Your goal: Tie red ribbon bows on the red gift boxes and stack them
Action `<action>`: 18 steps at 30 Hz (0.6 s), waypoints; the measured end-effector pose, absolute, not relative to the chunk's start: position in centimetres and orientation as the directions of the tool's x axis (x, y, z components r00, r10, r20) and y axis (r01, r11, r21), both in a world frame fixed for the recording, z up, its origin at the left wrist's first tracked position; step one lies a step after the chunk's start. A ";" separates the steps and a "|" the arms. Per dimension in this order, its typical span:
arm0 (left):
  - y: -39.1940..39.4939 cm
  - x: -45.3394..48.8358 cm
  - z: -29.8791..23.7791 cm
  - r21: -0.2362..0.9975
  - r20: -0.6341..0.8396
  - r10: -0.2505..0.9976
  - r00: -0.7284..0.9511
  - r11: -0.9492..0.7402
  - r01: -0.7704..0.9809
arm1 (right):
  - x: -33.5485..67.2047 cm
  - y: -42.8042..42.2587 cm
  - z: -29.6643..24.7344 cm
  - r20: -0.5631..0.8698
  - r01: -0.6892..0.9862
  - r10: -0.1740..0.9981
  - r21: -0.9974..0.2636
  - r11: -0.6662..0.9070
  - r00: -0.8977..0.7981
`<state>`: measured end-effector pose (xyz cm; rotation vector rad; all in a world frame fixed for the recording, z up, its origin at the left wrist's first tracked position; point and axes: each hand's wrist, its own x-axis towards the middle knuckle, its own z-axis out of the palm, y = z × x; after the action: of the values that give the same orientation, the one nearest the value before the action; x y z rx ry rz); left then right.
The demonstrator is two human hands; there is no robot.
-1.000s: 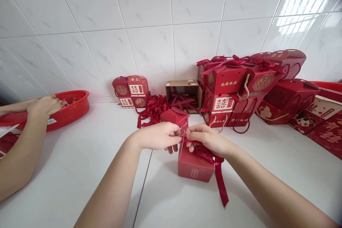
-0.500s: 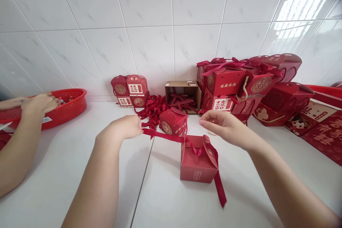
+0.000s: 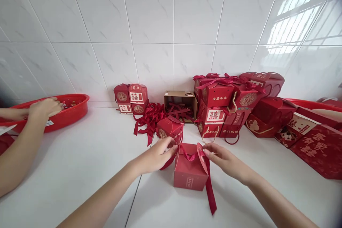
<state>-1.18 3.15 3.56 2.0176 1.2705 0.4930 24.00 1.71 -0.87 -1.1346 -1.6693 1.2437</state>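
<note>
A small red gift box [image 3: 191, 176] stands on the table before me, its two side flaps raised. A dark red ribbon [image 3: 211, 192] threads through the flaps, one end hanging down the right side onto the table. My left hand [image 3: 157, 154] is at the left flap, its thumb and fingers closed on the flap's edge. At the right flap is my right hand [image 3: 223, 158], thumb and fingers pinched at its edge beside the ribbon. The exact fingertip contact is partly hidden. Just behind, another red box [image 3: 170, 128] sits partly covered by my left hand.
A heap of red ribbons [image 3: 151, 119] lies beside an open cardboard box [image 3: 179, 94] holding more ribbons. Stacked red gift boxes [image 3: 216, 96] stand right, smaller boxes [image 3: 130, 98] left. At far left, another person's hands [image 3: 46, 108] are over a red basin [image 3: 72, 123].
My left hand has let go of the ribbon's left end and moved right to the box's left flap. My right hand has come down to the right flap. The view has tilted up.
</note>
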 end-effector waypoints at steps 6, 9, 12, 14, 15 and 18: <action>3.8 -1.1 -0.5 0.977 -0.147 0.921 0.361 0.079 0.198 | 24.0 1.3 -3.2 -0.083 0.050 0.933 -0.996 -0.070 -0.350; 4.0 -2.0 -1.2 0.980 -0.200 0.884 0.422 0.181 0.085 | 24.3 1.2 -3.5 -0.088 0.032 0.918 -0.996 -0.082 -0.386; 4.1 -2.9 -1.5 0.973 -0.222 0.874 0.431 0.224 0.046 | 24.5 1.2 -3.7 -0.087 -0.072 0.910 -0.989 -0.127 -0.406; 4.3 -3.4 -1.7 0.968 -0.234 0.869 0.435 0.249 0.023 | 24.7 1.3 -3.9 -0.081 -0.124 0.910 -0.982 -0.143 -0.406; 4.3 -3.6 -1.7 0.966 -0.237 0.868 0.437 0.258 0.013 | 24.8 1.3 -3.9 -0.079 -0.127 0.915 -0.982 -0.140 -0.397; 4.4 -4.0 -1.6 0.963 -0.234 0.866 0.443 0.270 -0.021 | 25.2 1.4 -3.7 -0.041 -0.052 0.947 -0.997 -0.061 -0.319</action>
<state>-4.03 4.38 -1.56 1.1418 0.9325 0.7316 25.19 1.41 -3.67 -1.0307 -1.3698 1.5116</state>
